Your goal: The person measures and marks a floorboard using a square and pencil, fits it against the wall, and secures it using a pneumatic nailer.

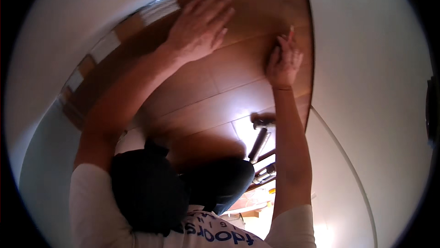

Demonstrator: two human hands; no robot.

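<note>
My left hand [200,27] is stretched over the brown wood-look floor planks [188,99], its fingers extended and holding nothing. Further right, near the dark edge of the planks, my right hand [285,64] rests with bent fingers. A thin red pencil [291,32] pokes up from between those fingers; its lower part is hidden. Below my right hand, close to the forearm, a hammer [260,143] lies on the planks with its head partly in glare.
Along the left wall [91,28], brown and pale blocks [129,27] line a gap beside the planks. A white wall [362,65] rises on the right. My bent knee [224,177] is on the floor, with another tool [265,174] near it. Bright clutter [256,200] lies behind.
</note>
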